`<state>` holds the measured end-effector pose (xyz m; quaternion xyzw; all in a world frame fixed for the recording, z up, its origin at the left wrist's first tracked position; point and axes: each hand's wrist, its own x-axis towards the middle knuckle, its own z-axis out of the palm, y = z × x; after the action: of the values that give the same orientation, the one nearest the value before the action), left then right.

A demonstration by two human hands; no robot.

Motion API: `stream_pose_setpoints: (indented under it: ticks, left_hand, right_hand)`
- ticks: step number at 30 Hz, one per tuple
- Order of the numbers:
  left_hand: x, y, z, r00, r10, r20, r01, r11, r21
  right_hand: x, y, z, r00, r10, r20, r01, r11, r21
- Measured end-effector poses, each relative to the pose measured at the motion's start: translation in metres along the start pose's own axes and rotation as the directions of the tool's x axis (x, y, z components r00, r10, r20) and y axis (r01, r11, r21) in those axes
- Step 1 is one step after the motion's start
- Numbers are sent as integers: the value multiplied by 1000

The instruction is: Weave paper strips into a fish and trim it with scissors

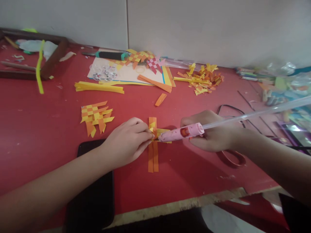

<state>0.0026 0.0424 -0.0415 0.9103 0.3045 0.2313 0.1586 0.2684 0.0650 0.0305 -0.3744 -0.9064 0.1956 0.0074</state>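
– What could go wrong from here, largest cause first?

– The long clear plastic rod (255,113) could be snagged, and the pink patterned plastic glue gun (178,133) jerked aside. The gun is gripped in the right hand (213,137). Its nozzle is held very near the left fingertips, so skin could be burned by a slip if it is hot; whether paper is touched cannot be told

– And the paper?

– The cross of flat orange and yellow paper strips (155,152) lies between both hands; its middle is pinched by the left hand (128,139). If that pinch were eased, the strips could be skewed

– The surroundings?

– A plain pale grey wall (194,29), split by 1 vertical seam; below it, a glossy red tabletop (189,181) with a worn edge. On it are seen a dark brown wooden tray (57,58), 1 black phone-like slab (97,197) and a woven orange-and-yellow paper fish (93,115)
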Motion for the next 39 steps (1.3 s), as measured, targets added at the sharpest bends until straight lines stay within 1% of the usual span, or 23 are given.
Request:
stream_pose_setpoints:
  ticks: [2, 9, 12, 16, 24, 27, 33, 39]
  left_hand:
    - [0, 0, 0, 1000, -1, 8, 1, 1000, -5]
    - [1, 0, 0, 1000, 2, 4, -2, 1000, 3]
    - [1, 0, -1, 1000, 2, 6, -2, 1000, -2]
    - [1, 0, -1, 1000, -3, 19, 3, 1000, -5]
    - [1, 1, 0, 1000, 4, -4, -4, 1000, 4]
    - [1, 0, 0, 1000, 8, -3, -8, 1000, 7]
    - [0, 0, 0, 1000, 4, 4, -4, 1000, 8]
    - [0, 0, 0, 1000, 5, -1, -5, 1000, -6]
  right_hand:
    - [0, 0, 0, 1000, -7, 1, 7, 1000, 2]
    - [0, 2, 1, 999, 47, 9, -47, 999, -4]
    - [0, 1, 1, 999, 34, 20, -34, 999, -3]
    - [-1, 2, 1, 1000, 2, -9, -2, 1000, -6]
    - [-3, 4, 4, 999, -6, -39, 7, 1000, 23]
    - [-2, 2, 1, 1000, 5, -18, -5, 1000, -5]
    - [0, -1, -1, 999, 31, -16, -32, 998, -50]
    - [7, -11, -10, 992, 107, 62, -98, 987, -125]
